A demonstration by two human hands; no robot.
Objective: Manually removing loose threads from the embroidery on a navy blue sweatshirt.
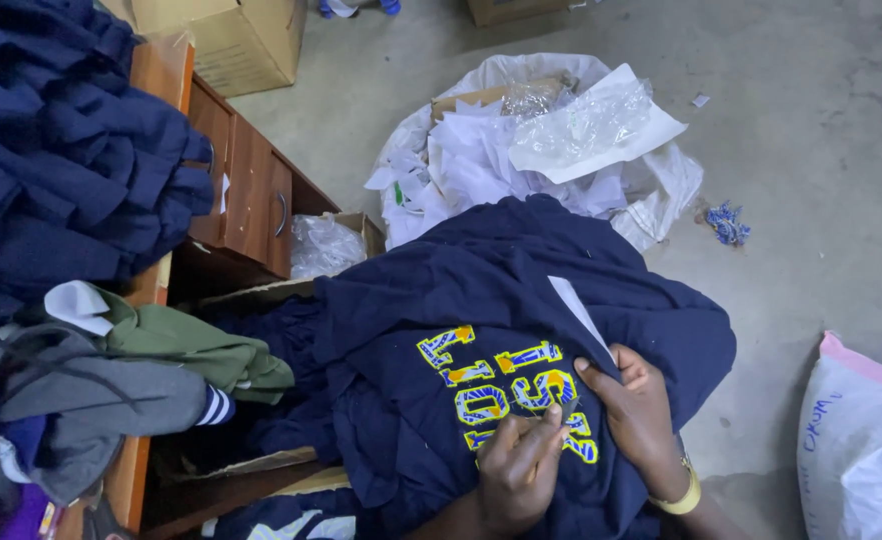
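- Head view, the work itself: I see the navy garment draped over my lap, near and centre, with its yellow and blue embroidered lettering facing up. I take the step in hand to be cleaning up that stitching.
- Head view, my hands: my left hand is closed in a pinch right at the lettering, fingertips touching the cloth; whether it grips a thread or a small tool I cannot tell, it is too small to see. My right hand, with a yellow bangle at the wrist, presses flat with curled fingers on the fabric just right of the letters, next to a white strip of backing.
- Head view, doing it well: I would keep the right hand holding the cloth taut and flat, so the left can pick close to the stitches without snagging the embroidery. I judge that short, light pulls along the fabric are safer than tugging upward.
- Head view, surroundings: far and centre, a white sack of paper and plastic scraps sits on the concrete floor. At left, a wooden tabletop with drawers carries a pile of navy clothes; nearer lie a green garment and a grey one. A white bag stands near right.
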